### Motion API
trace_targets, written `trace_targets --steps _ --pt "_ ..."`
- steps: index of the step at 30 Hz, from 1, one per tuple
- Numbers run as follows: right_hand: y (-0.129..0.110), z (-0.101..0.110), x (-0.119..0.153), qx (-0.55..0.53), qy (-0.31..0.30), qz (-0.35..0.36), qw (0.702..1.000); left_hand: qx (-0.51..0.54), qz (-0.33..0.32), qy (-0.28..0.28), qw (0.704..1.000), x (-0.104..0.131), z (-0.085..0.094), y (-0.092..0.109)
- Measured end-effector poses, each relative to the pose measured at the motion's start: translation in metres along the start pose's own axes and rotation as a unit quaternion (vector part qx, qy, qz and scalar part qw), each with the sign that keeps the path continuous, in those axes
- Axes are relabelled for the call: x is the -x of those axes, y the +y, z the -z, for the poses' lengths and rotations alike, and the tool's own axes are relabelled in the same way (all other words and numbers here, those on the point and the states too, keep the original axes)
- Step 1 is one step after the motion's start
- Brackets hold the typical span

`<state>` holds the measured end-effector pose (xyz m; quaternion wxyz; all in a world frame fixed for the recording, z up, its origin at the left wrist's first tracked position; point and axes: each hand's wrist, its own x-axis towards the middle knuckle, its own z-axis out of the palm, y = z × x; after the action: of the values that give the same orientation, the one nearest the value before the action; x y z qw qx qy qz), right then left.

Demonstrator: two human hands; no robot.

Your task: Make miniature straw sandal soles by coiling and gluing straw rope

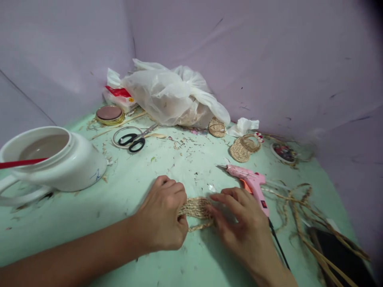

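Note:
A small piece of coiled braided straw [196, 208] is held low over the green table, between my two hands. My left hand [167, 213] is closed around its left end, fingers curled over it. At the right end, the thumb and fingers of my right hand [239, 219] pinch its edge. A loose strand of the braid hangs below the piece. Just beyond my right hand lies a pink hot glue gun [247, 175], its nozzle pointing left and its cord running toward me.
A white pot [86, 163] with a red stick stands at left. Scissors [136, 141], a round tin [110, 114] and a plastic bag [173, 95] lie farther back. Woven straw pieces [241, 150] and a small dish [283, 153] are at back right; straw strands [299, 219] cross a dark flat object [338, 255].

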<state>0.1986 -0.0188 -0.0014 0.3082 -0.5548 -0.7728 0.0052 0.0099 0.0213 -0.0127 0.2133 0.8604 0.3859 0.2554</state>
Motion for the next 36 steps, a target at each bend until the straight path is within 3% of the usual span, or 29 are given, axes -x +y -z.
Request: trace_targets --steps 7,14,21,24,29,36 --pt "-0.014 -0.016 -0.004 -0.11 -0.032 0.049 0.992 0.005 -0.01 0.011 1.0 0.002 -0.002 -0.001" --pt "-0.014 -0.017 -0.002 -0.176 -0.087 0.022 0.98 0.022 -0.012 0.008 1.0 0.001 0.0 -0.002" --pt "-0.015 -0.022 0.0 -0.167 -0.03 0.052 0.984 0.027 -0.017 0.005 0.999 -0.001 -0.001 -0.002" --pt "-0.018 -0.026 0.002 -0.178 0.001 0.029 0.984 0.02 -0.014 -0.005 1.0 -0.001 -0.001 -0.003" --pt "-0.021 -0.028 0.003 -0.187 -0.003 -0.002 0.982 0.014 -0.013 -0.021 1.0 -0.003 -0.001 -0.002" --pt "-0.025 -0.032 0.005 -0.159 0.02 -0.021 0.987 0.014 -0.026 -0.001 1.0 -0.002 -0.003 -0.003"
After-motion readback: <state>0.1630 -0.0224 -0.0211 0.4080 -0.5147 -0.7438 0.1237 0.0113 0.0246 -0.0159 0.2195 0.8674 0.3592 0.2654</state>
